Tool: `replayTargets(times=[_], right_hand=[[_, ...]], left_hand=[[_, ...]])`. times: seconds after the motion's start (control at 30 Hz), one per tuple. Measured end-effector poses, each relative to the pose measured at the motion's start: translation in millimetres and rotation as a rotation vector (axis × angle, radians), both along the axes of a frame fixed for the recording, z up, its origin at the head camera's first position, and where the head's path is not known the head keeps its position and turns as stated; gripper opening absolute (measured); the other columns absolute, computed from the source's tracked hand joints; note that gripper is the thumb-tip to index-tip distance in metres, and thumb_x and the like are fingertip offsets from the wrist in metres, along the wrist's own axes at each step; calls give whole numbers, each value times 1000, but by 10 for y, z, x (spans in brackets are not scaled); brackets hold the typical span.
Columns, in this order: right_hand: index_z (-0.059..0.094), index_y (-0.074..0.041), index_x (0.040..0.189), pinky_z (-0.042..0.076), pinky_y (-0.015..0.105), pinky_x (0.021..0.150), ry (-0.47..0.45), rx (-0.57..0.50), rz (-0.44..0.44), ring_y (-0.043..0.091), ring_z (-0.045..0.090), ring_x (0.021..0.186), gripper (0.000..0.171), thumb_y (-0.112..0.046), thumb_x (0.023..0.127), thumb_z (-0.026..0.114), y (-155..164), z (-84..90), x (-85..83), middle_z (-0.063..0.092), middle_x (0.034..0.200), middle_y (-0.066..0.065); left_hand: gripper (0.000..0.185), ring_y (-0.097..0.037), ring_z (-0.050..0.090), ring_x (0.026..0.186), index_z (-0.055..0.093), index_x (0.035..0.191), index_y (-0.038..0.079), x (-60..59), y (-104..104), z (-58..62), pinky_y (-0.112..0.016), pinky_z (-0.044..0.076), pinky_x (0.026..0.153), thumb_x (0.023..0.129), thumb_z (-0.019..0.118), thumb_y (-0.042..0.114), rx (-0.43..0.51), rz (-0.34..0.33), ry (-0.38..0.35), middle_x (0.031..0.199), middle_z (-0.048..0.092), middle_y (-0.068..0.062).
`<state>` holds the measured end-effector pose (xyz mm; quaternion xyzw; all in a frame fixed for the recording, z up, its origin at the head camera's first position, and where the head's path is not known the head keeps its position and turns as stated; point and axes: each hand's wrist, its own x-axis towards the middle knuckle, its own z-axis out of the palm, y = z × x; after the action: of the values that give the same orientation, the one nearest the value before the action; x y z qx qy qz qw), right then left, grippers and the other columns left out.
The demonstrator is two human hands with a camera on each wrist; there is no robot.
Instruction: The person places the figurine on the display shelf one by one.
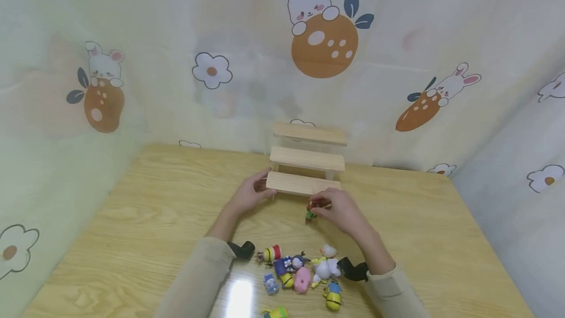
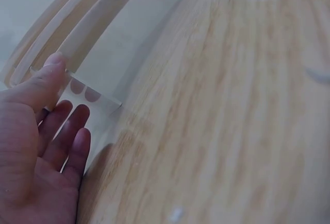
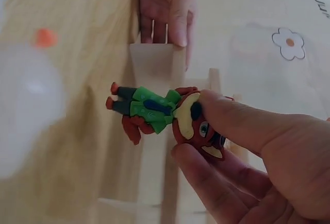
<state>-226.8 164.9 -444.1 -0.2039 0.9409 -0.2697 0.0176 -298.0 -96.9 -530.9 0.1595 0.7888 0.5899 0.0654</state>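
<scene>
A fox figurine in a green shirt and blue tie is pinched by the head between the thumb and fingers of my right hand. It hangs feet down, just in front of the lowest step of a three-tier display stand. The stand has pale wooden steps and clear side panels. At its left end my left hand holds the lowest step, thumb on the front edge and the other fingers beside the clear side panel.
Several small toy figures lie in a group nearer me, among them a pink one, a white one and a yellow-and-blue one. Behind the stand hangs a curtain printed with rabbits and flowers, at the wooden table's back edge.
</scene>
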Motion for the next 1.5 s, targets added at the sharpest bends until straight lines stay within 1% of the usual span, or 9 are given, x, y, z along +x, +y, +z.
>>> replayTargets(times=[0.2, 0.37, 0.63, 0.77, 0.93, 1.0, 1.17, 1.33, 1.5], right_hand=[[70, -9, 110, 57, 33, 76, -23, -15, -9, 20, 67, 91, 26, -21, 86, 70, -56, 288, -136, 70, 98, 3], [69, -6, 110, 58, 34, 76, 27, -24, -17, 23, 67, 90, 28, -21, 86, 71, -148, 555, -327, 70, 98, 7], [67, -11, 116, 56, 37, 79, -10, -50, -93, 24, 66, 98, 33, -30, 88, 68, -358, 799, -676, 70, 106, 6], [67, -12, 115, 55, 36, 81, 4, -38, -102, 22, 66, 97, 33, -30, 88, 68, -489, 844, -845, 70, 106, 4], [68, -9, 113, 54, 36, 84, 28, -38, -104, 23, 64, 96, 31, -26, 88, 68, -605, 817, -1000, 70, 105, 6], [68, -9, 113, 54, 36, 84, 30, -32, -116, 22, 64, 96, 30, -26, 88, 69, -637, 804, -1029, 70, 104, 6], [68, -11, 112, 54, 35, 84, 23, -20, -127, 21, 64, 96, 28, -26, 88, 68, -731, 800, -1060, 70, 103, 4], [68, -13, 111, 54, 35, 83, 33, -17, -127, 21, 64, 95, 26, -27, 89, 68, -795, 796, -1094, 70, 102, 3], [67, -12, 114, 54, 35, 82, 28, -8, -137, 20, 63, 96, 29, -27, 90, 66, -830, 781, -1122, 68, 104, 4]], left_hand=[[73, -34, 57, 117, 35, 147, 10, -14, 29, 10, -42, 47, 101, 85, 72, 20, 32, -22, 36, 136, 52, -19], [72, -34, 56, 118, 35, 147, 9, -21, 29, 47, -40, 45, 103, 85, 71, 18, 31, -29, 47, 136, 52, -20], [72, -33, 56, 118, 35, 147, 12, -31, 1, 65, -41, 45, 103, 85, 71, 20, 16, -15, 17, 136, 53, -18], [72, -35, 56, 118, 34, 148, 10, -12, -36, 95, -42, 45, 103, 86, 70, 21, 10, -35, 17, 137, 52, -20], [72, -34, 57, 117, 34, 147, 8, -3, -29, 73, -42, 46, 102, 86, 70, 18, 10, -44, 24, 136, 52, -20], [71, -33, 58, 115, 35, 147, 9, -17, -8, 23, -41, 47, 101, 86, 70, 18, 18, -37, 36, 134, 54, -19], [70, -33, 58, 115, 35, 146, 6, 4, 0, 5, -40, 47, 101, 87, 70, 17, 25, -29, 27, 134, 54, -20], [69, -38, 55, 119, 33, 147, 3, 52, -17, 47, -45, 45, 103, 88, 68, 13, 18, -24, 0, 136, 51, -23], [69, -40, 55, 117, 32, 147, 1, 94, -15, 77, -47, 45, 102, 89, 67, 13, 9, -26, 14, 136, 50, -25]])
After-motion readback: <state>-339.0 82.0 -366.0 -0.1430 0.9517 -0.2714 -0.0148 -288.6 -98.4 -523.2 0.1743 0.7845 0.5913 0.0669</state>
